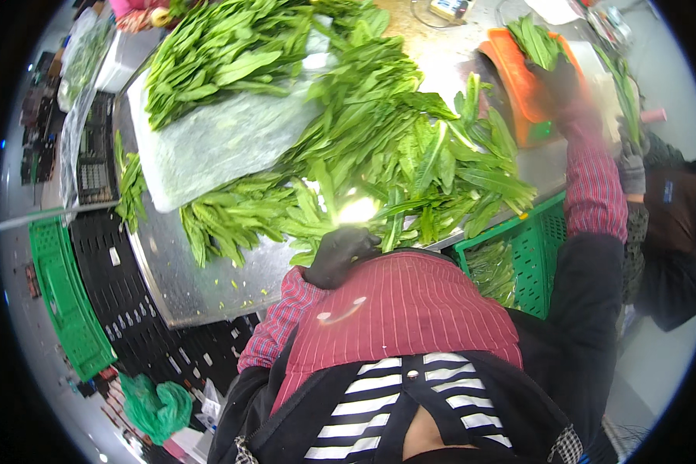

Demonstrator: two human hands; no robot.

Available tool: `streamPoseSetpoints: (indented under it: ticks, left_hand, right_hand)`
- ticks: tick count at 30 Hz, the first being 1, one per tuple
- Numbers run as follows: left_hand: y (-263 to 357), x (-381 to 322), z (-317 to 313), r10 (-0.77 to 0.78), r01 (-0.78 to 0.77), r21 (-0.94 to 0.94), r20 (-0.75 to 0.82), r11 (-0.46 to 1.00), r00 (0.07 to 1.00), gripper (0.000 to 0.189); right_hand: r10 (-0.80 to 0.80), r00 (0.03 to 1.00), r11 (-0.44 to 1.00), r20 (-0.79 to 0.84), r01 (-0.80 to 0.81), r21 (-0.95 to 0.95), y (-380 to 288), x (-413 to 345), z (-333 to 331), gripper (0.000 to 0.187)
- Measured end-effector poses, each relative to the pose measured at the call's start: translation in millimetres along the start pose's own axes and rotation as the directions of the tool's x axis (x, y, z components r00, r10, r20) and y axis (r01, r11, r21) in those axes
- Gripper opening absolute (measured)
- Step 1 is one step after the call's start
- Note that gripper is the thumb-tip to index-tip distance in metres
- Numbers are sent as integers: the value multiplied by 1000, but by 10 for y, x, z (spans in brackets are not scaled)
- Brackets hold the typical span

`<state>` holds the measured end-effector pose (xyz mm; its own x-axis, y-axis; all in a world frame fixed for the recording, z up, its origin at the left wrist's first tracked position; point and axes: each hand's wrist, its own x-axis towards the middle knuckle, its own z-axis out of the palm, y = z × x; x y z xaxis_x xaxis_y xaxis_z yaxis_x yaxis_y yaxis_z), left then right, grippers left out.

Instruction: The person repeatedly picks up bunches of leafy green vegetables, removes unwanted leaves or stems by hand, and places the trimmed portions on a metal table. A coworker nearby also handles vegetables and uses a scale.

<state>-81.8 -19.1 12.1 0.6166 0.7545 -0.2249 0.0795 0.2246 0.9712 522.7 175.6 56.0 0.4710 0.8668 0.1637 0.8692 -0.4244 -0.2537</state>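
My right hand (557, 87), in a dark glove and blurred, is over an orange plastic tray (516, 81) at the upper right, with a bunch of long green leaves (533, 42) at its fingers. The tray seems to sit on a scale, though its body is mostly hidden. My left hand (342, 255), gloved too, rests curled at the table's front edge against my red striped apron, close to the leafy greens (313, 217). Nothing shows in it. A large heap of leafy greens (371, 116) spreads over the metal table (209, 296), partly on a translucent plastic sheet (226, 139).
A green plastic crate (533, 255) with bagged greens stands below the table's right front edge. Another person's gloved hand (632, 168) is at the far right near more leaves. Someone's pink sleeve (129, 8) shows at top left. Black crates (116, 278) stand left of the table.
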Motion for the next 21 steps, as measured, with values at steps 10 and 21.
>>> streamPoseSetpoints:
  ticks: [10, 21]
  left_hand:
    - [-29, -749, -394, -97, 43, -89, -786, 995, 610, 22]
    - [-429, -1328, -428, -704, 304, -680, -442, 667, 556, 91]
  right_hand:
    - [-589, 733, 750, 339, 340, 567, -1791, -2198, -152, 65]
    - [-765, 459, 641, 452, 476, 602, -2588, -3594, 321, 91]
